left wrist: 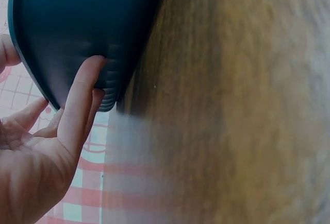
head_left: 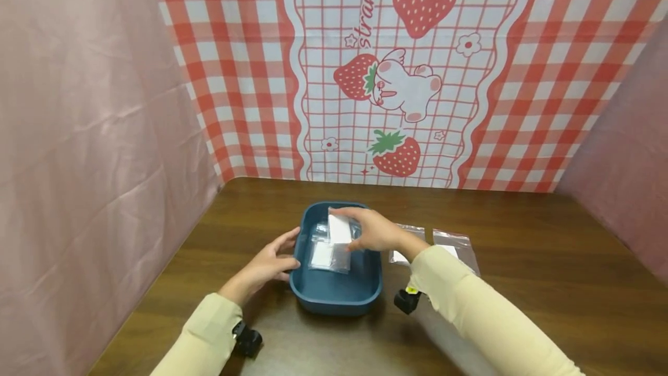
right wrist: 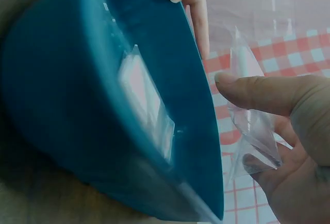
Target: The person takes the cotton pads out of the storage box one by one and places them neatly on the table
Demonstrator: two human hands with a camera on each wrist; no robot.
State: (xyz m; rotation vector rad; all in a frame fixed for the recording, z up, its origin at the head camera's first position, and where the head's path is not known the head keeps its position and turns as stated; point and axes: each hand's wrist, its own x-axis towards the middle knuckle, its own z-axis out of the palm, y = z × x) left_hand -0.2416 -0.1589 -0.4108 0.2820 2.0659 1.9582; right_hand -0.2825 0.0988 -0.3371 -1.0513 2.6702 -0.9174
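Observation:
A dark blue plastic tub (head_left: 339,308) stands on the table. My left hand (head_left: 268,263) holds its left side, with the thumb at the rim and fingers (left wrist: 80,98) against the outer wall. Over the tub, my right hand (head_left: 377,231) pinches a small clear zip bag (head_left: 339,229) with a white insert between thumb and fingers. In the right wrist view this bag (right wrist: 250,126) hangs just outside the rim line. Below it, clear bags (head_left: 322,256) with white inserts lie on the tub floor, overlapping, partly hidden by the held one.
Right of the tub, partly behind my right forearm, two clear zip bags (head_left: 399,257) (head_left: 459,242) with white inserts lie on the brown wooden table (head_left: 522,248). A red-and-white strawberry cloth (head_left: 250,74) hangs behind. Pink curtains (head_left: 94,132) hang at both sides.

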